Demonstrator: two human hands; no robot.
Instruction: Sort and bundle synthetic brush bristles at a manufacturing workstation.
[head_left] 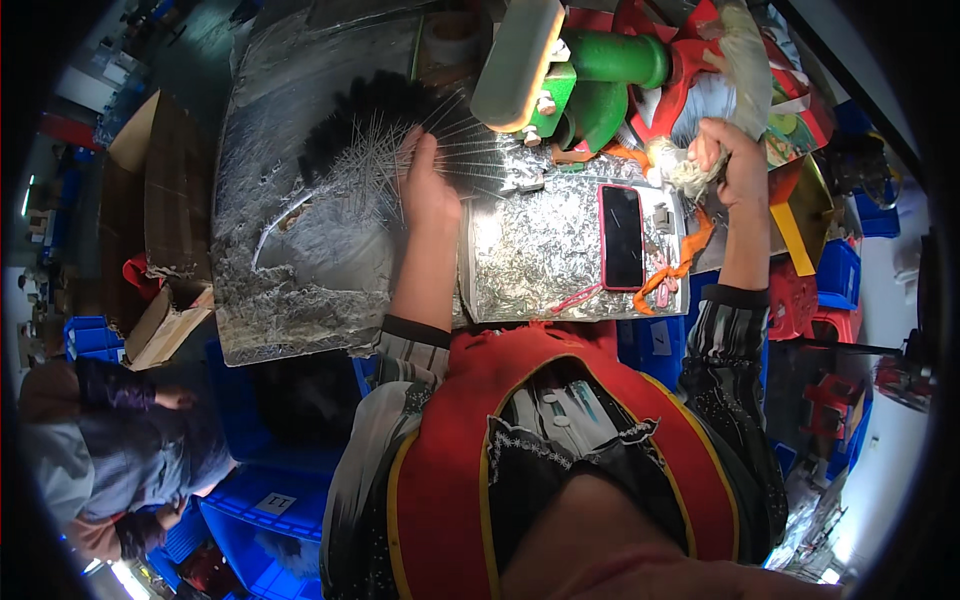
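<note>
My left hand point(428, 188) is closed among thin pale wires point(375, 165), which fan out to both sides of it; its thumb points up and the other fingers are mostly hidden. Behind the wires lies a dark, bristly pile point(365, 110). At the right, my right hand point(738, 165) has its fingers curled round a pale, frayed bundle of fibre point(690, 172), beside the green machine point(610, 75) with its rounded grey block. Between my forearms, a phone with a pink edge point(622, 238) rests on the foil-covered bench top point(530, 262).
An orange cloth strip point(685, 268) lies right of the phone. A worn grey board point(300, 310) covers the left of the bench, with an open cardboard box point(175, 190) beyond its edge. Blue crates point(265, 500) stand below left, near another person point(130, 440).
</note>
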